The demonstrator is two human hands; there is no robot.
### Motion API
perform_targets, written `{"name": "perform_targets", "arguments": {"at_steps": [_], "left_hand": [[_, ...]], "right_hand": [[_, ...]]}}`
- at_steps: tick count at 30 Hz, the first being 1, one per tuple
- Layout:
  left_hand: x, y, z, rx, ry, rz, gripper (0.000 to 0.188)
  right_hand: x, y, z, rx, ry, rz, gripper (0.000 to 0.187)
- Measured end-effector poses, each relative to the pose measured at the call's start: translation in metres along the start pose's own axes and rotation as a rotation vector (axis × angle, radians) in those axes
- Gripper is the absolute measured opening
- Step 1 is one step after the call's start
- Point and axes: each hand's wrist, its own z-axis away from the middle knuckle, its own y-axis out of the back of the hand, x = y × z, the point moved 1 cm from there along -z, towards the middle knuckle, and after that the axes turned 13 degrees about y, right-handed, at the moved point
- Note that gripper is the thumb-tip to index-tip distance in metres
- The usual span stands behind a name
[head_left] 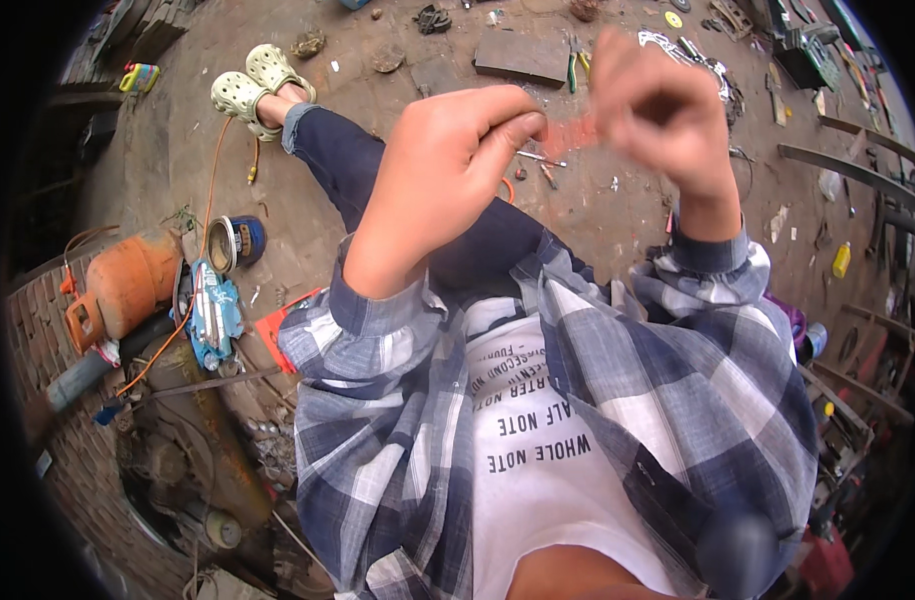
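Note:
In front of my chest, my left hand (455,160) is closed in a pinch, thumb against forefinger. A small reddish see-through piece (569,132), perhaps a strip, spans from those fingertips toward my right hand (667,120). Motion blurs the piece, so its exact kind cannot be made out. My right hand is curled and smeared, its thumb and fingers meeting at the other end of the red piece. Below and between the hands, a thin screwdriver-like tool (542,159) lies on the ground.
A dark flat block (522,58) and green-handled pliers (572,68) lie ahead. On the left are an orange gas cylinder (132,278), an open can (234,243) and an orange hose (205,225). Metal bars (857,172) and a yellow bottle (841,260) lie right.

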Motion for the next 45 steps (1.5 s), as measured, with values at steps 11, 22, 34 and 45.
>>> {"name": "perform_targets", "arguments": {"at_steps": [11,22,34,45], "left_hand": [[-0.002,-0.005,0.001,0.03,0.017,0.016,0.011],[0.002,0.003,0.001,0.066,0.096,0.069,0.012],[-0.002,-0.008,0.006,0.058,0.048,-0.077,0.012],[-0.005,-0.011,0.013,0.143,-0.039,-0.094,0.009]], "right_hand": [[0.005,-0.002,0.004,-0.073,0.052,-0.157,0.005],[0.008,-0.001,0.015,-0.317,-0.063,0.562,0.017],[0.007,-0.018,0.01,0.503,-0.058,0.041,0.011],[-0.009,-0.011,0.007,-0.159,-0.021,-0.045,0.009]]}}
